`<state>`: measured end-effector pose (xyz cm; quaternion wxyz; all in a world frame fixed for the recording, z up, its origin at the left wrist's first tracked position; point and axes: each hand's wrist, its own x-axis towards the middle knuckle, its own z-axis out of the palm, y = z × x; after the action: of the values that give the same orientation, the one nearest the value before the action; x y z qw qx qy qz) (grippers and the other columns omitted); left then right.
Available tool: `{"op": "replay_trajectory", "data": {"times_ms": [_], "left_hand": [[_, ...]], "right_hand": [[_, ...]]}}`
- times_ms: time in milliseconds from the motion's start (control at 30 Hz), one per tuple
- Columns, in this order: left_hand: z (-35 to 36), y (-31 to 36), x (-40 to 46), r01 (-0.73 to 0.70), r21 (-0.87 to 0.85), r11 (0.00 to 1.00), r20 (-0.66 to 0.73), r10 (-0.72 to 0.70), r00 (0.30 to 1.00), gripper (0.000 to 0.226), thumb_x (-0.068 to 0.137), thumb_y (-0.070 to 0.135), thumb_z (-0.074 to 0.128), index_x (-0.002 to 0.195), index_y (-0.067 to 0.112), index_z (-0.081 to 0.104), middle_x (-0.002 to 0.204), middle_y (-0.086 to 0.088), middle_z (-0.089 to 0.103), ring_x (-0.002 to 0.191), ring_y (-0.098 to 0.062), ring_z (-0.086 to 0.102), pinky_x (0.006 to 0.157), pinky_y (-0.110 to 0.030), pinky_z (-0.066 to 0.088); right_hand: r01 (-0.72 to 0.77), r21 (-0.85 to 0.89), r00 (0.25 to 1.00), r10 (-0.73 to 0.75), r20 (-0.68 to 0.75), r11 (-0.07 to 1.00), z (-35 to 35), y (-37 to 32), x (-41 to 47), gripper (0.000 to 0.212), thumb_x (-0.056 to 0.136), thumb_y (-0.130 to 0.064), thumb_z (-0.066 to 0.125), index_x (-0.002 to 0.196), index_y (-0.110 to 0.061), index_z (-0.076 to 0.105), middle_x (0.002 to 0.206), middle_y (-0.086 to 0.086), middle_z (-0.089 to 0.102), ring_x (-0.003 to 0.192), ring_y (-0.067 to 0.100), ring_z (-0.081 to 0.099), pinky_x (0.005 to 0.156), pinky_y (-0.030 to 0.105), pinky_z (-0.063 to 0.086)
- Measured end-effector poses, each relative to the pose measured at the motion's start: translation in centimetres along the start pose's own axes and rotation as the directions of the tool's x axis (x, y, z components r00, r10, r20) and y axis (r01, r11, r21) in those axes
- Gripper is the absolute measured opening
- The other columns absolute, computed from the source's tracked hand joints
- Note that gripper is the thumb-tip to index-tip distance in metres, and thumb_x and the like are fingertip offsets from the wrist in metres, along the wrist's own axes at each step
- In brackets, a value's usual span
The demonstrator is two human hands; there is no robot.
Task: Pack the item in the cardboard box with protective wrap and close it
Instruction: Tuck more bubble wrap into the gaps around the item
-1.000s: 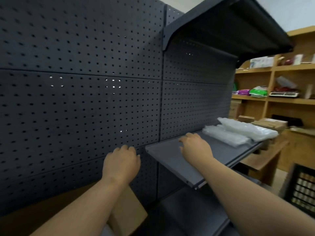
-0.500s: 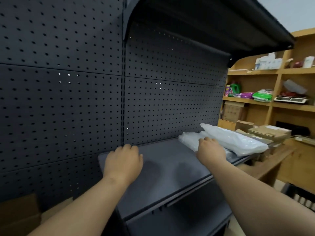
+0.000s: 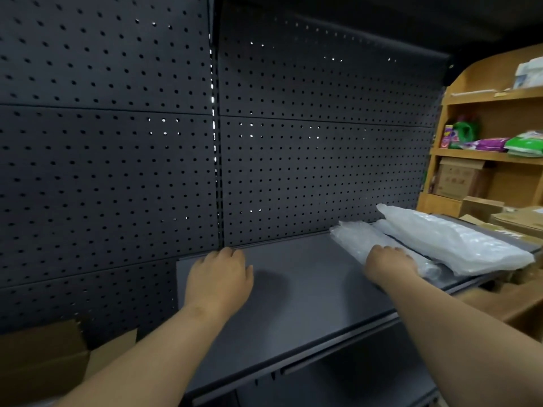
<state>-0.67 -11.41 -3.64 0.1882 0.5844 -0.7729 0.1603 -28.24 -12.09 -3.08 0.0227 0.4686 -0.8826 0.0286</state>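
Note:
Two flat stacks of clear bubble wrap lie at the right end of a dark metal shelf [image 3: 299,277]: a nearer stack [image 3: 357,240] and a larger one [image 3: 449,242] behind it. My right hand [image 3: 388,261] rests on the nearer stack with its fingers laid over the plastic. My left hand [image 3: 219,277] hovers palm down over the left part of the shelf, fingers relaxed, holding nothing. An open cardboard box [image 3: 44,362] shows at the bottom left, below the shelf. The item that goes in the box is not in view.
A black pegboard wall [image 3: 117,171] backs the shelf, with a dark canopy overhead. Wooden shelves [image 3: 493,155] at the right carry coloured packets and cardboard boxes. More flat cartons [image 3: 517,221] lie beyond the wrap.
The view has swung right and closer to the shelf. My right hand has travelled along the shelf onto the nearer bubble wrap stack. My left hand has come over the shelf's left part.

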Motion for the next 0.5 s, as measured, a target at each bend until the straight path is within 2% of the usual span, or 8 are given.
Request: {"op": "replay_trajectory", "data": {"times_ms": [100,267,367,500], "left_hand": [[0.4,-0.2,0.1,0.017,0.002,1.000,0.003,-0.017,1.000,0.036,0.099,0.037,0.032,0.115,0.015,0.055,0.115,-0.001,0.060,0.104,-0.020,0.056,0.083,-0.031,0.043],[0.7,-0.5,0.3,0.029,0.012,1.000,0.008,-0.029,1.000,0.036,0.099,0.037,0.032,0.118,0.016,0.054,0.117,-0.001,0.059,0.106,-0.020,0.056,0.083,-0.031,0.042],[0.9,-0.9,0.3,0.029,0.019,0.999,-0.003,-0.029,1.000,0.036,0.099,0.037,0.032,0.118,0.016,0.055,0.118,-0.001,0.060,0.106,-0.020,0.057,0.083,-0.031,0.043],[1.0,-1.6,0.1,0.035,0.012,0.999,-0.004,-0.034,0.999,0.037,0.099,0.037,0.033,0.121,0.016,0.054,0.119,-0.001,0.060,0.107,-0.021,0.056,0.085,-0.033,0.044]], "right_hand": [[-0.032,0.014,0.999,0.031,0.035,0.999,0.2,-0.2,0.7,0.042,0.094,-0.019,0.046,0.135,-0.009,0.046,0.140,0.012,0.048,0.129,0.029,0.044,0.105,0.036,0.037],[-0.063,0.054,0.988,0.054,0.147,0.997,0.1,-0.4,1.6,0.043,0.097,-0.013,0.048,0.139,-0.005,0.044,0.147,0.012,0.041,0.137,0.029,0.037,0.113,0.038,0.028],[-0.036,0.019,0.994,0.034,0.101,0.999,-0.2,-0.7,1.2,0.039,0.095,-0.008,0.051,0.134,-0.005,0.049,0.140,0.012,0.049,0.131,0.029,0.045,0.107,0.036,0.038],[0.001,0.025,0.996,-0.004,0.093,1.000,-0.5,-0.9,0.5,0.040,0.095,-0.008,0.051,0.134,-0.005,0.049,0.138,0.013,0.051,0.129,0.029,0.048,0.104,0.036,0.041]]}}
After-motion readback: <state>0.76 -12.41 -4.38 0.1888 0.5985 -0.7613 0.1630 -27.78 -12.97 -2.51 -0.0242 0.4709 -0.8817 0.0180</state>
